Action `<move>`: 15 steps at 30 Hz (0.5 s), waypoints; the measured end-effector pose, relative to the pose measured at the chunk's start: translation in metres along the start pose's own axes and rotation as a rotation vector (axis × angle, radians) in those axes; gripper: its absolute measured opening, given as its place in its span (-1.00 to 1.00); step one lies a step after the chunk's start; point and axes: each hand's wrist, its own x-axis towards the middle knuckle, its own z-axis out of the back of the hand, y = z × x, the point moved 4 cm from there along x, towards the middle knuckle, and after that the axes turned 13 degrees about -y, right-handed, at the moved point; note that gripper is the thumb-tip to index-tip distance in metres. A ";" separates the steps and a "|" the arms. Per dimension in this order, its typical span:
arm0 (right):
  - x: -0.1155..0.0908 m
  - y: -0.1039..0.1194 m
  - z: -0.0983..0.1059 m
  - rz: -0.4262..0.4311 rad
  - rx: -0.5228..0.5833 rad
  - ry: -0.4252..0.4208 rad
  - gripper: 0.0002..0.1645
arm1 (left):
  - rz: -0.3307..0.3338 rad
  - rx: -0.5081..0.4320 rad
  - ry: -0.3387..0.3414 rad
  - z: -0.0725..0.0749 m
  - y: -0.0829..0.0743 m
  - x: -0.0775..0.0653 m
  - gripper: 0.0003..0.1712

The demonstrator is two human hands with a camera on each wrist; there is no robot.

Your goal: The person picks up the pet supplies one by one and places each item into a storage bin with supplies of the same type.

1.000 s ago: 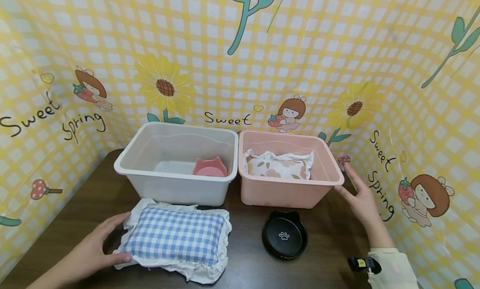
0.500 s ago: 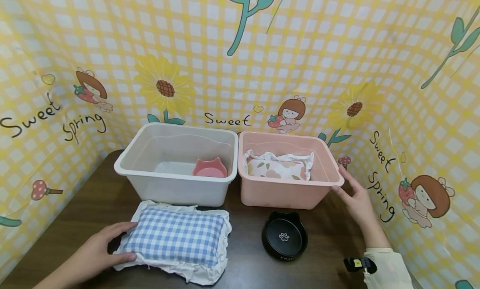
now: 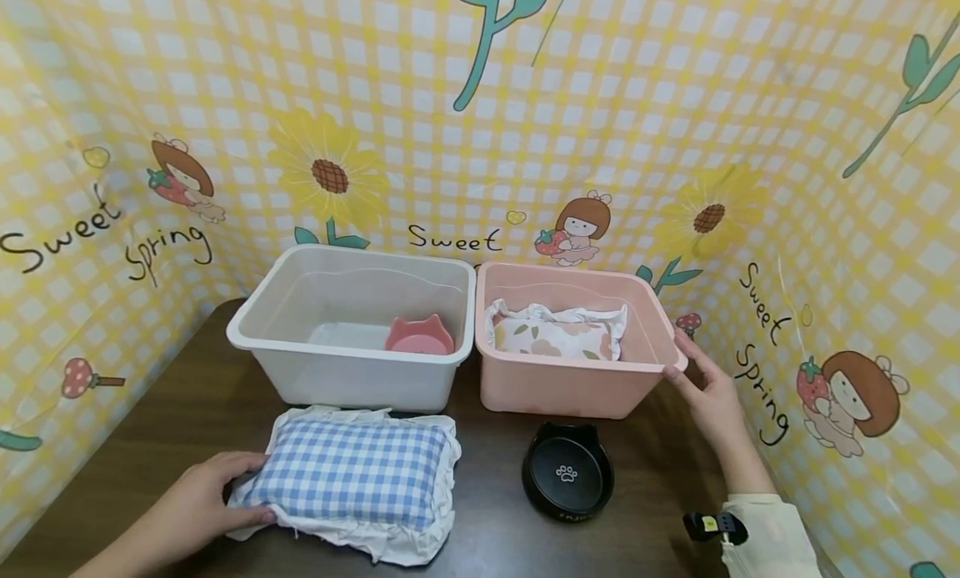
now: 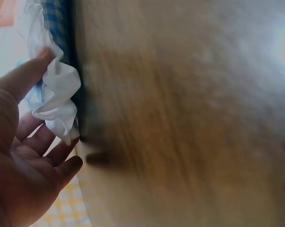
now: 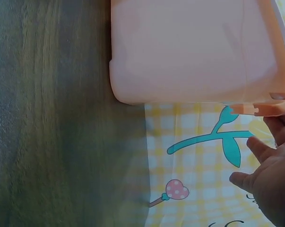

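Note:
A blue-and-white checked pillow (image 3: 348, 469) with a white ruffled edge lies flat on the brown table. My left hand (image 3: 198, 503) holds its left end, the thumb at the near corner and the fingers at the far side. In the left wrist view, the thumb presses on the white ruffle (image 4: 59, 94) with the fingers curled behind it. My right hand (image 3: 716, 407) holds the right front corner of the pink plastic bin (image 3: 570, 390), thumb below the rim. In the right wrist view, some of its fingers (image 5: 260, 146) stand loosely spread off the bin.
Inside the pink bin lies a small floral pillow (image 3: 555, 336). Left of it, a pale grey bin (image 3: 352, 378) contains a pink cat-eared bowl (image 3: 420, 336). A black cat-eared bowl (image 3: 567, 474) sits on the table in front. Yellow checked cloth (image 3: 465, 144) encloses the table's back and sides.
My left hand has moved right onto the pillow's end, and the pillow's far edge has drawn slightly nearer. My right hand has come in to the pink bin's corner.

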 end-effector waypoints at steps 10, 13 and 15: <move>-0.007 0.018 -0.002 0.013 0.123 -0.026 -0.37 | 0.134 -0.021 0.010 0.000 -0.009 0.008 -0.68; -0.007 0.025 -0.001 0.022 0.135 -0.028 -0.38 | 0.160 -0.052 -0.008 0.000 -0.011 0.009 -0.74; -0.007 0.026 -0.001 0.023 0.143 -0.026 -0.38 | 0.175 -0.072 -0.018 0.000 -0.013 0.010 -0.76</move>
